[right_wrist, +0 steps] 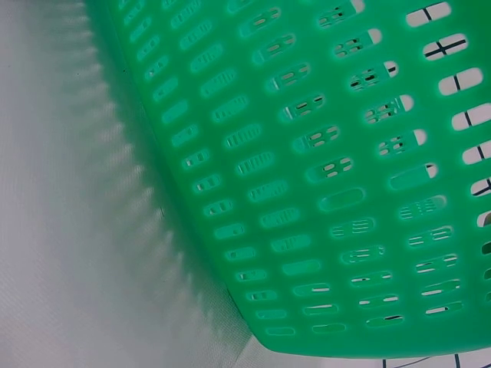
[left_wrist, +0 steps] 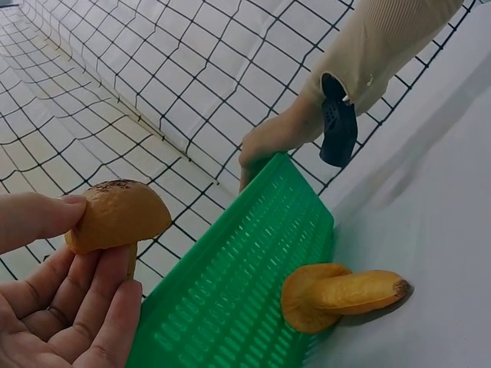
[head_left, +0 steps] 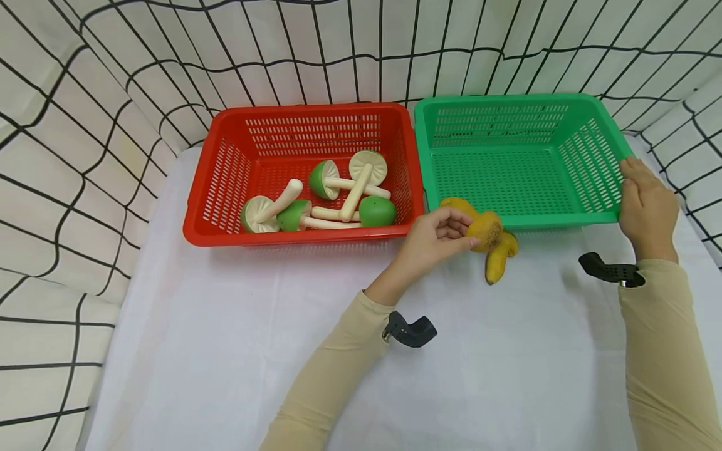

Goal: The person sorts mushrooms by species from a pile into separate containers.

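In the head view my left hand (head_left: pixel 431 241) is at the front left corner of the green basket (head_left: pixel 513 220). Its thumb and fingers pinch a yellow-brown mushroom (head_left: pixel 486 230) by the cap; the left wrist view shows the cap (left_wrist: pixel 126 215) up and a bit of stem below. Another yellow mushroom (head_left: pixel 497 258) lies on the table against the basket's front wall. Beyond my left fingers, a further yellow rounded piece (head_left: pixel 458 203) shows, partly hidden; I cannot tell whether it belongs to the held mushroom. My right hand (head_left: pixel 648 203) holds the basket's right rim.
Left of the green basket stands a red basket (head_left: pixel 304 238) with several green-capped, white-stemmed mushrooms (head_left: pixel 378 212). Black wire mesh (head_left: pixel 361 59) over white cloth walls in the back and sides. A white cloth covers the table (head_left: pixel 225 351).
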